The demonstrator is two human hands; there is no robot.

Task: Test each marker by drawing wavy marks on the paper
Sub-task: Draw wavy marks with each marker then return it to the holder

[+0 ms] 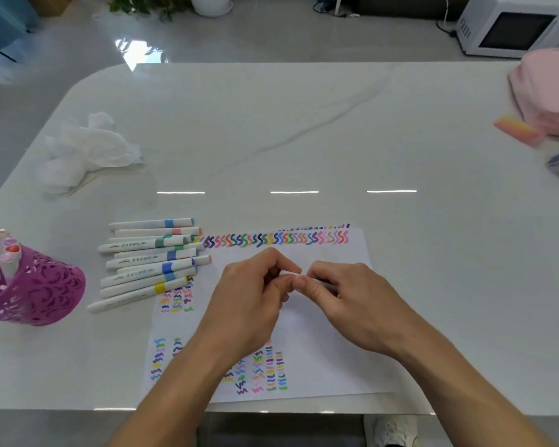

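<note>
Head view showed the marker (289, 273) held just above the middle of the paper (323, 353), shared between both hands. Its long axis ran roughly crosswise over the sheet, dipping a little toward the right. The left hand (252, 295) had its fingers curled round the pale end, and the right hand (352, 298) pinched the greyer stretch of barrel between thumb and fingers; the two sets of fingertips were touching. Neither hand was nearer than the other, since both already had hold of it. Most of the marker was hidden inside the two grips, so I could not tell whether the cap was on or off, nor what colour it was. To my eye it looked like a cap being worked, with the tip not yet on the sheet. Bare paper lay right under the hands. A row of wavy marks (276, 240) ran along the paper's far edge, and a pile of white markers (152, 262) overlapped its far left corner. A purple holder (36, 285) stood well left of the paper.
</note>
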